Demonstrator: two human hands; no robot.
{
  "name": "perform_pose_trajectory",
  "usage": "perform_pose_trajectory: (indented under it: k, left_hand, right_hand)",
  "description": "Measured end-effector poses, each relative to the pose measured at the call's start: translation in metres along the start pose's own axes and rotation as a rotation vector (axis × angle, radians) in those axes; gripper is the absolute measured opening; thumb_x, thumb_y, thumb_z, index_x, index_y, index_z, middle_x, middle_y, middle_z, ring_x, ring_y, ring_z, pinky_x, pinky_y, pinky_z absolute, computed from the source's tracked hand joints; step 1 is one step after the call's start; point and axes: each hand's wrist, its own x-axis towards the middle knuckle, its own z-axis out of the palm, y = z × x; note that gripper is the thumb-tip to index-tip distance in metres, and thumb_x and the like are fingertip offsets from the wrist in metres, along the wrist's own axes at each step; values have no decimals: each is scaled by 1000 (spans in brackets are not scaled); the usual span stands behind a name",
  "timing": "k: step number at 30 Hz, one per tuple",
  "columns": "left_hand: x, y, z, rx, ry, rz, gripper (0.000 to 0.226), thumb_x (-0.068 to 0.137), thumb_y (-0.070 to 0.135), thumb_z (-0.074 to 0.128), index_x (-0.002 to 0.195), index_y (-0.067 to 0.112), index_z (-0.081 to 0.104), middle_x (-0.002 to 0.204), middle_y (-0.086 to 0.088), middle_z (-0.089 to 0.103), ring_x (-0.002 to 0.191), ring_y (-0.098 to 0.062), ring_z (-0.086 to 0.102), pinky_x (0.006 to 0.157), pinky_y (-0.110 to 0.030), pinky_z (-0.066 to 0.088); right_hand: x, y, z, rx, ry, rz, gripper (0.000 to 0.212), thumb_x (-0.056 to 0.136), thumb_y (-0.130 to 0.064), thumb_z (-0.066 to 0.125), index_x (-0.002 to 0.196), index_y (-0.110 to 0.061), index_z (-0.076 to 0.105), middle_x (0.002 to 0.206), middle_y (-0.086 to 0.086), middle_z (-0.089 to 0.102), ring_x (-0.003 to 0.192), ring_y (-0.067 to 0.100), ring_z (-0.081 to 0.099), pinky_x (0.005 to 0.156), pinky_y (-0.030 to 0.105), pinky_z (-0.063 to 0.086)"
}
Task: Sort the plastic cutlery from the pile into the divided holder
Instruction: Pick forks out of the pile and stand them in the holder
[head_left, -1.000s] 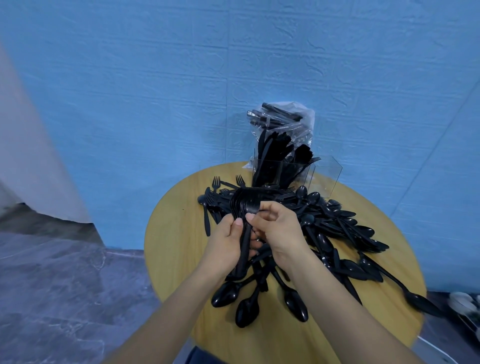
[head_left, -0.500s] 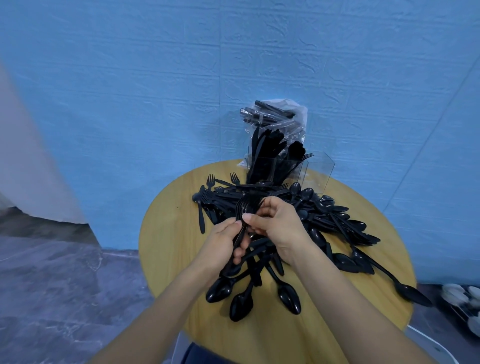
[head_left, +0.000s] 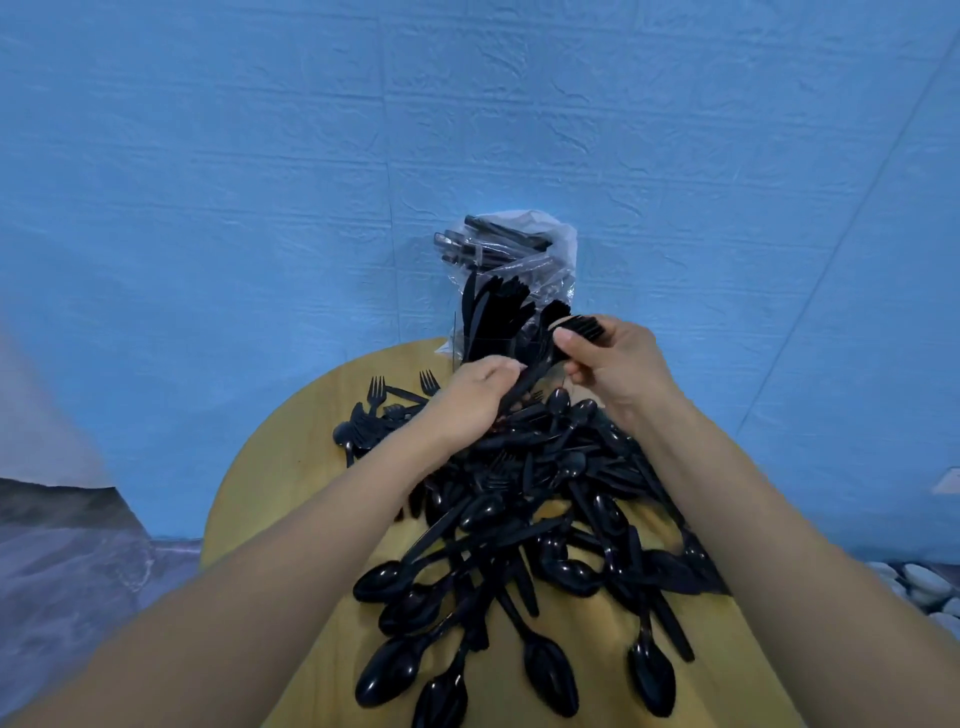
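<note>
The right hand (head_left: 618, 364) pinches the head end of a stacked bundle of forks (head_left: 545, 358), thumb and fingers curled round it. The left hand (head_left: 470, 397) grips the same bundle lower down, at the handles, fingers wrapped over them. The bundle slants up to the right, held above the pile (head_left: 519, 519) and just in front of the holder (head_left: 488, 327). The clear holder stands at the tabletop's (head_left: 270, 478) far edge, with black cutlery upright inside; which compartment holds what cannot be told. A plastic bag (head_left: 524, 244) of more cutlery sits behind it against the blue wall (head_left: 260, 182). The pile of black spoons, forks and knives spreads from the tabletop's middle toward its near and right edges.
</note>
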Motion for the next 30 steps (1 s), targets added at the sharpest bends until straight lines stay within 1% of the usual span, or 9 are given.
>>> perform_pose_trajectory:
  k: [2, 4, 10, 14, 16, 19, 23, 25, 30]
  left_hand:
    - [25, -7, -3, 209, 146, 73, 32, 103, 22, 32, 119, 12, 58, 108, 2, 58, 96, -10, 54, 84, -24, 41]
    - [45, -18, -8, 429, 234, 134, 29, 101, 19, 36, 123, 13, 54, 117, -1, 54, 92, -11, 53, 81, -22, 39]
    - [76, -52, -9, 918, 209, 419, 45, 93, 10, 46, 137, 16, 43, 136, 1, 44, 123, -17, 41, 102, -27, 31]
    - [86, -63, -6, 1045, 173, 433, 55, 93, 12, 45, 146, 19, 30, 145, 4, 34, 131, -15, 32, 110, -28, 22]
    - [87, -65, -6, 1074, 178, 446, 57, 92, 11, 47, 146, 19, 31, 144, 3, 36, 130, -17, 34, 110, -30, 24]
    - [87, -64, -5, 1082, 183, 459, 55, 90, 10, 48, 144, 18, 35, 141, 2, 39, 128, -19, 37, 106, -32, 28]
    - [85, -62, -6, 1083, 178, 460, 56, 90, 9, 47, 144, 18, 34, 141, 2, 38, 126, -18, 37, 103, -32, 33]
    - [84, -60, -7, 1102, 163, 448, 57, 90, 9, 45, 145, 18, 32, 143, 3, 36, 127, -17, 36, 102, -33, 33]
    - [82, -56, -5, 1116, 115, 387, 60, 91, 11, 43, 148, 20, 23, 147, 5, 28, 131, -16, 31, 103, -31, 31]
  right_hand:
    - [27, -3, -15, -19, 150, -39, 5, 88, -4, 63, 84, -7, 62, 65, 4, 54, 45, 7, 46, 45, 15, 42]
    - [53, -1, -29, -59, 281, -97, 2, 88, -5, 63, 89, -3, 63, 67, 5, 55, 44, 7, 46, 47, 17, 42]
    - [109, 19, -34, -244, 460, -259, 7, 87, -12, 62, 90, -7, 67, 84, 9, 63, 42, 0, 52, 63, 31, 51]
    - [128, 34, -11, -338, 391, -351, 3, 87, -16, 63, 89, -15, 66, 88, 6, 62, 71, 24, 62, 75, 38, 51]
    - [131, 44, 0, -430, 357, -420, 12, 89, -17, 62, 99, -16, 66, 94, 3, 58, 82, 24, 59, 79, 34, 46]
    - [131, 57, 11, -609, 303, -559, 22, 93, -15, 54, 114, -13, 61, 101, 2, 55, 86, 14, 48, 71, 24, 34]
    - [131, 74, 13, -1034, 339, -691, 24, 99, -24, 41, 103, -10, 59, 101, 9, 57, 86, 31, 46, 68, 34, 29]
    - [127, 79, 11, -1191, 346, -690, 27, 99, -28, 38, 100, -10, 59, 103, 11, 52, 87, 31, 43, 70, 34, 22]
    - [113, 65, 4, -1312, 243, -531, 35, 99, -32, 38, 129, -19, 49, 125, 13, 42, 106, 32, 38, 81, 38, 28]
